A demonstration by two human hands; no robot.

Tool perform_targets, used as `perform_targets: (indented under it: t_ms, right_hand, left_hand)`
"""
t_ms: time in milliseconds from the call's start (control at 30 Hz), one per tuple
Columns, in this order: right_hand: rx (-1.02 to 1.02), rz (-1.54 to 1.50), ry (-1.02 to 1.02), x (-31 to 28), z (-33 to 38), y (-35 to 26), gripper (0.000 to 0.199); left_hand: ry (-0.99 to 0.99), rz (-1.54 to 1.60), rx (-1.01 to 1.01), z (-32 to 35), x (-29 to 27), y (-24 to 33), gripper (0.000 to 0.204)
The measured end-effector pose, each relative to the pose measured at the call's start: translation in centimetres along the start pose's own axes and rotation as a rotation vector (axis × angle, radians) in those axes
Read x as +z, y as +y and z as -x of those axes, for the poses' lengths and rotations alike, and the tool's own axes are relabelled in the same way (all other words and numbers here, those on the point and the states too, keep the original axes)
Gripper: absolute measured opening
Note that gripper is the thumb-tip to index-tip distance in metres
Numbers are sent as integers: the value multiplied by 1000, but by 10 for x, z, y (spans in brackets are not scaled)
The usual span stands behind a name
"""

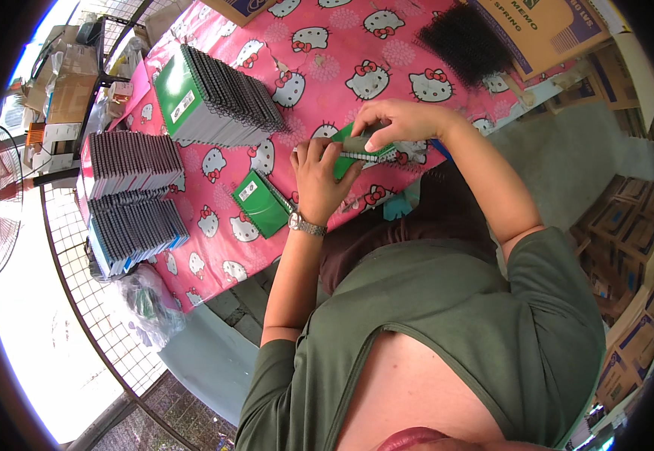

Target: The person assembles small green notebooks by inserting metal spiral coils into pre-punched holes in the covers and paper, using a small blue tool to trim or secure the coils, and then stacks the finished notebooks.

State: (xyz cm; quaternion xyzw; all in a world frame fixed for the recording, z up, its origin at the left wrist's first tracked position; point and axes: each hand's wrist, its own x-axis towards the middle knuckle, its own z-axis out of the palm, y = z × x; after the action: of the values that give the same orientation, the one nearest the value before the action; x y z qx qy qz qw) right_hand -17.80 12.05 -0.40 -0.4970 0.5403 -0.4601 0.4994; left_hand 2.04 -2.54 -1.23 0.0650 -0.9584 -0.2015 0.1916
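At the table's near edge, a small green notebook (pixel 346 164) lies under both of my hands, its row of holes or binding edge showing between them. My left hand (pixel 318 167), with a watch on the wrist, grips its left end, fingers curled over it. From the right, my right hand (pixel 400 124) bends down with thumb and fingers closed on its far side. Part of the notebook is covered by my fingers. Left of my left hand lies another green spiral notebook (pixel 261 204), flat on the table.
A tall stack of green spiral notebooks (pixel 229 98) stands at the left, beside more stacked notebooks (pixel 133 161). Black wire spirals (pixel 466 45) are heaped at the far right by a cardboard box (pixel 541 34). A pink cartoon-cat cloth (pixel 210 263) covers the table. A fan (pixel 0 199) stands far left.
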Motion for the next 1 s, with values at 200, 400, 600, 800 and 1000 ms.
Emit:
perform_targets:
  t_ms: [200, 400, 600, 800, 1000]
  right_hand:
    - [100, -392, -14, -2, -3, -8, 43]
    - [119, -2, 3, 0, -10, -2, 46]
    - [14, -219, 52, -1, -12, 12, 38]
    - [129, -79, -20, 4, -17, 5, 38]
    - [120, 114, 56, 8, -21, -2, 41]
  left_hand:
    - [-5, 23, -22, 2, -1, -1, 49]
    - [18, 38, -38, 3, 1, -6, 51]
    - [5, 45, -74, 2, -1, -2, 50]
    - [43, 64, -60, 4, 0, -4, 60]
    - [35, 142, -104, 6, -3, -1, 60]
